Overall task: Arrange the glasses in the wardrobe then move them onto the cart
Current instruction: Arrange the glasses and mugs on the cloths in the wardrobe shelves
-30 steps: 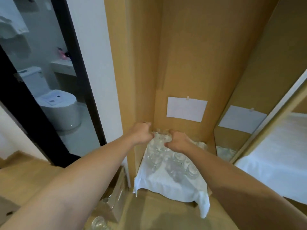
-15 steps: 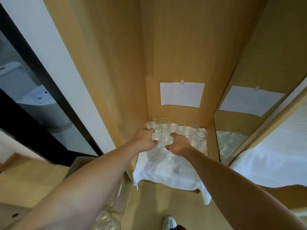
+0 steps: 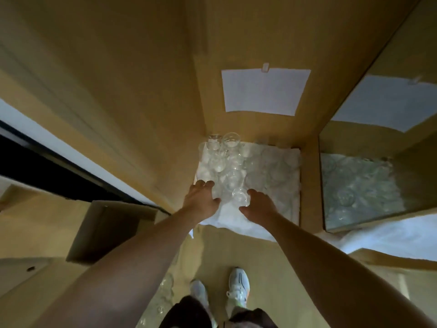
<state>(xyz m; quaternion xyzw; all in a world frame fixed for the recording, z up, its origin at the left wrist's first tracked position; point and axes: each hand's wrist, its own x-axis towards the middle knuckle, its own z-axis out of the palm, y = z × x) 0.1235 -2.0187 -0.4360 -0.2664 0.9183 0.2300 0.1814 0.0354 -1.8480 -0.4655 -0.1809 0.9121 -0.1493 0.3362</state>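
Below, head view: clear glasses (image 3: 223, 165) crowd the left half of a white cloth (image 3: 279, 185) on the wardrobe floor (image 3: 307, 181). Left hand (image 3: 201, 200) and right hand (image 3: 259, 204), fingers loosely spread, flank the nearest glass (image 3: 240, 197) at the cloth's front edge; neither grip encloses anything.

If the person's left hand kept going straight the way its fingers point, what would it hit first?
Probably the clear glasses standing on the white cloth: the left hand points up into that cluster, its fingertips already at the edge. Depth is unclear.
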